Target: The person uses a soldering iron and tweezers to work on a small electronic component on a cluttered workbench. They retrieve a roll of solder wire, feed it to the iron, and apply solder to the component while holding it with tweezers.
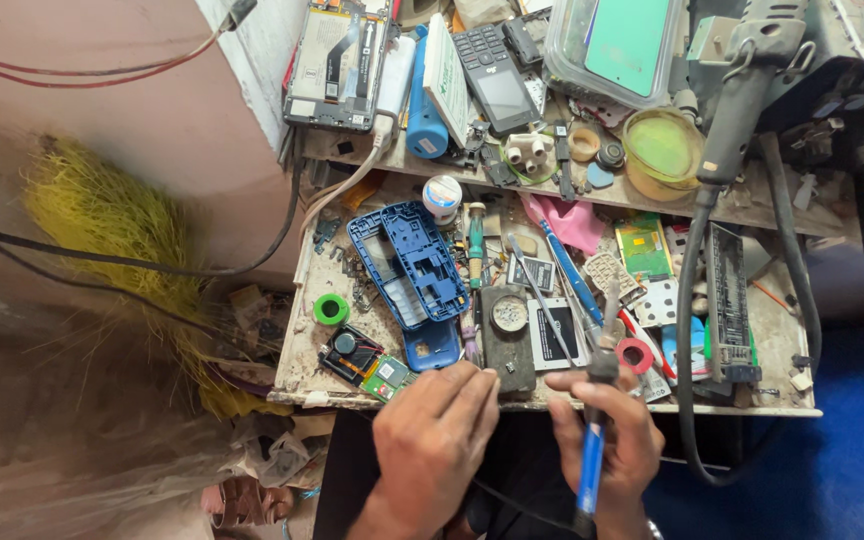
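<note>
My right hand [620, 440] is closed round a blue-handled soldering iron [594, 440], tip pointing up toward the red tape roll [635, 354]. My left hand [434, 435] lies flat, palm down, fingers loosely together at the bench's front edge [552, 406], holding nothing I can see; fingertips sit just beside the dark block [508, 345] w/ a round disc on it. Whether anything's pinned under the palm, can't tell.

Risks, as I judge them: the iron's tip is v. close to the red tape roll and the battery [550, 337] lying left of it, so a slip could scorch either. Its cord trails down below the bench edge, so a snag could jerk the tip off line. Left fingers are near the tip too, so a burn's possible.

Clutter: blue phone frame [407, 262] sits left of the block, a small green circuit board [384, 376] in front of that, green tape roll [331, 308] further left. Thick black hose [687, 330] runs right of the red roll, crowding that side.
</note>
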